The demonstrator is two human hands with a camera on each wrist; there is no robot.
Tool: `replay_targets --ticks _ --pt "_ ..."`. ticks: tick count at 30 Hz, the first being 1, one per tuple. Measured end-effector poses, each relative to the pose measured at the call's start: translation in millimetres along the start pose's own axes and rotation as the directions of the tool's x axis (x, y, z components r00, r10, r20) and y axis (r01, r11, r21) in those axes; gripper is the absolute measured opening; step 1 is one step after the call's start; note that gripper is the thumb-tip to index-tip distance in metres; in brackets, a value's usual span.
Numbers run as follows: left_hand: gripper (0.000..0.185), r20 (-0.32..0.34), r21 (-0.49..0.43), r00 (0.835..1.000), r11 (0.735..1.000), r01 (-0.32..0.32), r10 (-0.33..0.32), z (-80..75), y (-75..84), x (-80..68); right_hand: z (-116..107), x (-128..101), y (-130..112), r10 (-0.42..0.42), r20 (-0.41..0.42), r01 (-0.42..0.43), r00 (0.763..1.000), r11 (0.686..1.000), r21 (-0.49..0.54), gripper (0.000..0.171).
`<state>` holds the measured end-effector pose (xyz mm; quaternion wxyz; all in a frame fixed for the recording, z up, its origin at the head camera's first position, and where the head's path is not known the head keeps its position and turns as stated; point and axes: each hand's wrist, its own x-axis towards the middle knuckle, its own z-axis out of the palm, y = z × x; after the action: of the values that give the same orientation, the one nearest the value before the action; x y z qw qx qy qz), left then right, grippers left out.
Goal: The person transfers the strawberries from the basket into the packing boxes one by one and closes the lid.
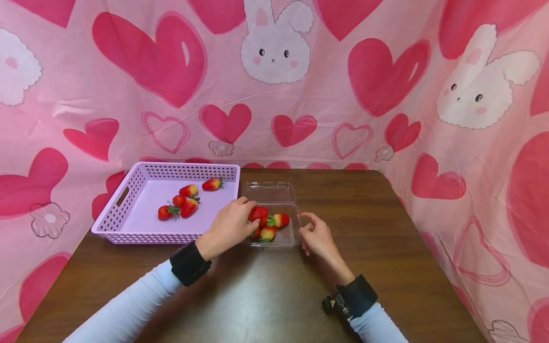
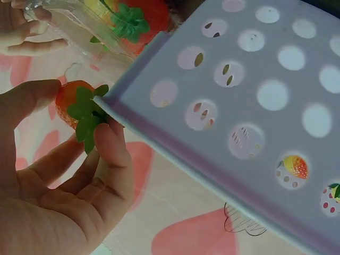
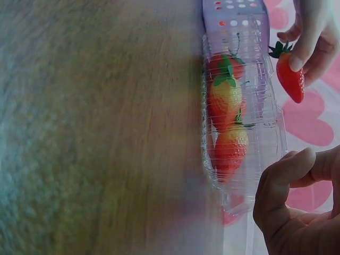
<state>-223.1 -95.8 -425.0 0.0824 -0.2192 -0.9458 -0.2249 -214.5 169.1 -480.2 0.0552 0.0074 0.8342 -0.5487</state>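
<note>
A red strawberry (image 3: 290, 79) with green leaves is pinched between the thumb and fingers of my left hand (image 1: 231, 223), above the left side of a clear plastic clamshell box (image 1: 284, 238). Several strawberries (image 1: 268, 233) lie inside the box, and its clear lid (image 1: 271, 192) is folded back toward the cloth. My right hand (image 1: 318, 234) is at the box's right end, with its fingertips right at the rim. Those fingers are bent, and the right wrist view shows nothing between them and the thumb.
Left of the box stands a lilac basket (image 1: 150, 237) with perforated walls, holding several strawberries (image 1: 189, 207). Both are on a brown wooden table (image 1: 360, 200). A pink cloth (image 1: 334, 95) with hearts and rabbits hangs behind and at the sides.
</note>
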Motion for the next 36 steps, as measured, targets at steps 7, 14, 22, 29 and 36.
replay_targets --ticks 7,14,22,29,36 --pt "0.045 0.008 -0.014 1.000 1.000 0.005 -0.005 1.9 4.2 1.1 0.9 0.3 0.7 -0.016 -0.007 0.016 1.000 1.000 0.002 0.048" --pt "0.045 0.034 -0.022 0.999 1.000 -0.003 0.003 8.1 7.9 1.2 0.9 0.5 0.2 -0.013 -0.006 0.013 1.000 1.000 0.002 0.048" --pt "0.046 0.043 -0.026 0.999 1.000 0.000 0.002 13.5 13.8 5.6 0.5 1.4 1.1 -0.018 -0.011 0.018 1.000 1.000 0.004 0.048" --pt "0.047 0.068 -0.035 0.998 0.999 0.002 0.000 17.7 21.8 10.7 1.2 1.1 0.7 -0.028 -0.008 0.028 1.000 1.000 -0.013 0.047" --pt "0.043 0.057 -0.010 0.998 1.000 -0.025 0.025 25.5 24.8 11.0 1.9 2.0 0.0 -0.028 -0.009 0.028 1.000 1.000 -0.010 0.047"
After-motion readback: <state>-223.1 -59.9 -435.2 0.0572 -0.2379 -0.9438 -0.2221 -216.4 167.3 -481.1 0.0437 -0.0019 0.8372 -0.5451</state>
